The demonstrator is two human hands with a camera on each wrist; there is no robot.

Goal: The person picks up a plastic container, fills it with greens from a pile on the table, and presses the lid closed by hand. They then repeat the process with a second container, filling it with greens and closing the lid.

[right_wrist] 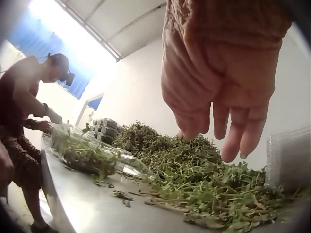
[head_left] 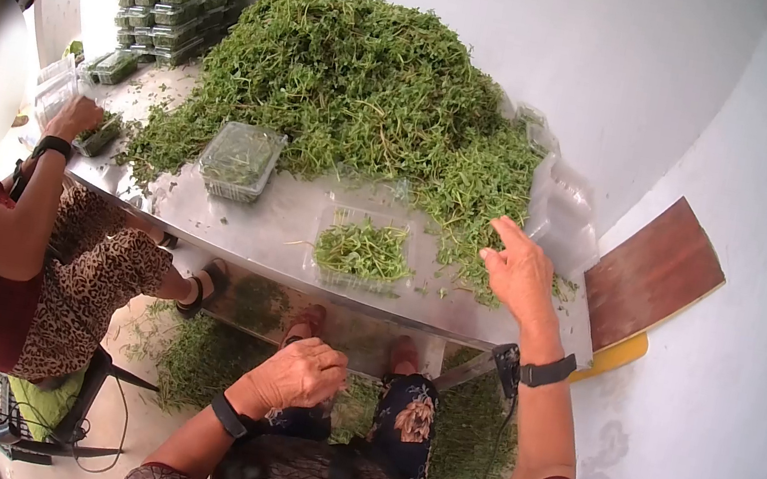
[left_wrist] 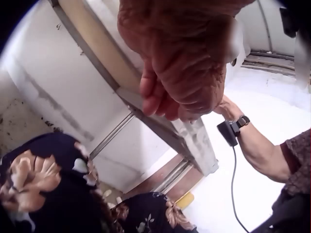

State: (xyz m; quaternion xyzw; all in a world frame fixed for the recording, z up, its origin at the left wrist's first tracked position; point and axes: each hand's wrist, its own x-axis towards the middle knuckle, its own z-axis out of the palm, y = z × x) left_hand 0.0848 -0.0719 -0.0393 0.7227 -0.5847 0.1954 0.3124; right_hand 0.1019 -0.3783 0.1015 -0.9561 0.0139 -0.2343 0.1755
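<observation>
My right hand (head_left: 522, 275) is over the right end of the leafy green heap (head_left: 357, 93), fingers extended and slightly spread, holding nothing. In the right wrist view, its fingers (right_wrist: 247, 131) point down toward the stems. My left hand (head_left: 301, 370) hangs above my lap, below the table's front edge, its fingers loosely curled. The left wrist view shows nothing in that hand (left_wrist: 180, 73). Between the hands, on the metal table (head_left: 288, 234), an open clear plastic box (head_left: 363, 254) holds a loose portion of greens. To its left stands a filled, lidded plastic box (head_left: 241, 162).
Stacked filled boxes (head_left: 180, 2) stand at the back left. Nested clear containers (head_left: 562, 214) stand right of the heap, near a brown board (head_left: 656, 275) against the wall. At left, another person (head_left: 10, 228) handles a box of greens (head_left: 99, 134). More greens (head_left: 200, 366) lie beneath the table.
</observation>
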